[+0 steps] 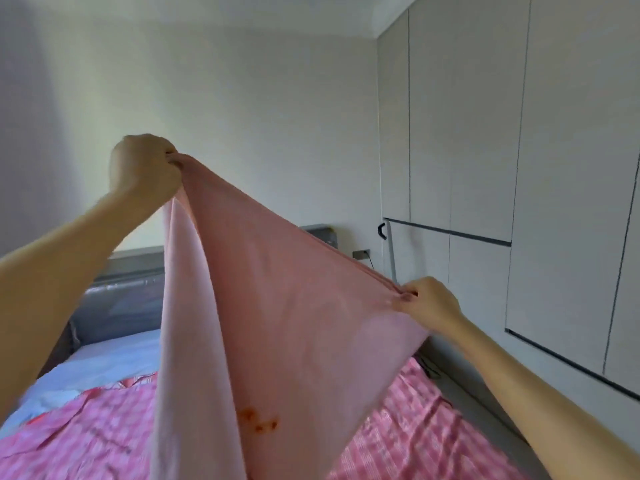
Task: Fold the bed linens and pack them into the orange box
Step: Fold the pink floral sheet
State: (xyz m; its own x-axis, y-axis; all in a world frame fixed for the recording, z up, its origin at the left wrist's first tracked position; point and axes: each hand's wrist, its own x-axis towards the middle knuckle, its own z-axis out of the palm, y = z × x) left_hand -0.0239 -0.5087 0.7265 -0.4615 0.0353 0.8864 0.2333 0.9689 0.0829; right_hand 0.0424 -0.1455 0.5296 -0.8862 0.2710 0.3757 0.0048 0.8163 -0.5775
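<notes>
Left hand (pixel 142 168) pinching a high corner of the pink sheet (pixel 277 323) | right hand (pixel 427 301) pinching a lower corner | sheet hanging over the bed (pixel 104 362) | advice: level both corners, keeping the top edge taut.

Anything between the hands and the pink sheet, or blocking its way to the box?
Nothing between them: the left hand and right hand both pinch the pink sheet by its upper edge, held up above the checked bedspread. The orange box is not in view, so that path cannot be judged.
</notes>
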